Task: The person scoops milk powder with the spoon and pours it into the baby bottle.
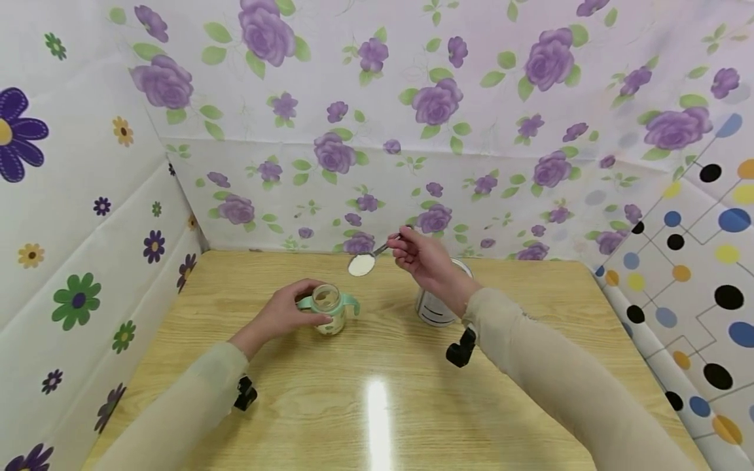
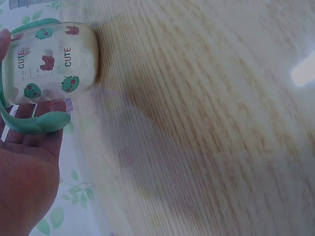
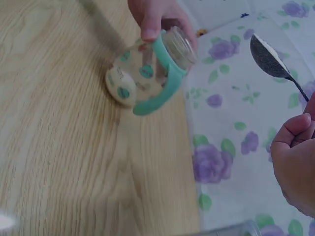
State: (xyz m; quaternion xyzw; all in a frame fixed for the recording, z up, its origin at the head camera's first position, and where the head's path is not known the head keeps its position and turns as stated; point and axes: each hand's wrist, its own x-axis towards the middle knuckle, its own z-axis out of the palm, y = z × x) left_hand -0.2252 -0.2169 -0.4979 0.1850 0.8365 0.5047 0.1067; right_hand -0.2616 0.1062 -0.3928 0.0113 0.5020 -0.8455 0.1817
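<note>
- on the counter (image 1: 318, 412), a little bottle (image 1: 334, 324) stands upright and uncapped, left of centre.
- the person's left hand (image 1: 287, 309) has its grip wrapped round that bottle.
- the right hand's (image 1: 427, 261) grip pinches a spoon (image 1: 379, 249) by its handle, held up to the right of the bottle and well apart from it.
- from the head you see the white powder (image 1: 360, 264) filling the spoon from above; the right wrist view gives its dark underside instead, powder just showing over the edge.
- only the left wrist view makes the word "cute" (image 2: 68, 56) readable on the bottle, among red and green figures, with a mint handle (image 2: 54, 121) below.
- the head view alone shows most of the canister (image 1: 434, 311), standing partly hidden behind the right forearm.
- the counter is pale wood grain, with a bright streak of light (image 1: 378, 425) near the front.
- round it hang cloths: purple roses behind (image 1: 406, 147), flowers on the left (image 1: 82, 229), coloured dots on the right (image 1: 654, 261).
</note>
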